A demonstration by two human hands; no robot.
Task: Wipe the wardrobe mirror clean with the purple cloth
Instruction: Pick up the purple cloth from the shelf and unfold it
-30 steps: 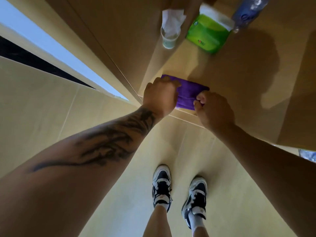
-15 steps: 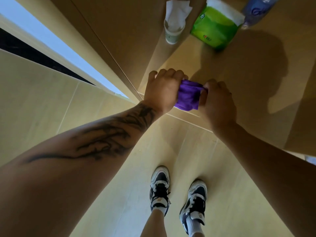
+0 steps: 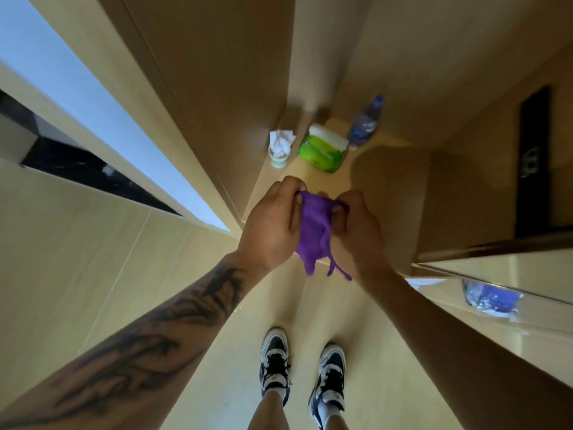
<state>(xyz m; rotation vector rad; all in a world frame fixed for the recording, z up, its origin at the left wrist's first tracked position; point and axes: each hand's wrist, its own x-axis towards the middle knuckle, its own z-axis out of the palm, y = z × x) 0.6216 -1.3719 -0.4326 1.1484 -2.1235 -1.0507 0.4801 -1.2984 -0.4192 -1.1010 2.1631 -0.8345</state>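
Head view: both hands are now holding the purple cloth (image 3: 314, 229) up off the wooden shelf (image 3: 387, 169); a second ago it was lying flat there under the fingertips. Left hand (image 3: 271, 223) is gripping its top left edge, fingers curled round the fabric. Right hand (image 3: 356, 231) is pinching the top right edge. Cloth is hanging bunched between them, loose corners dangling over the shelf's front edge.

Meaning, as I read it: pickup is done and the cloth is being gathered; wiping is not started.

Hard to make out: the mirror itself. A reflective panel (image 3: 496, 293) at right is showing a bottle's reflection, probably the wardrobe mirror, but it's cut off by the frame. Right fingertips are mostly hidden behind cloth. Cup with tissue (image 3: 280, 147), green wipes pack (image 3: 322, 152) and water bottle (image 3: 366, 122) are standing behind, blurred.
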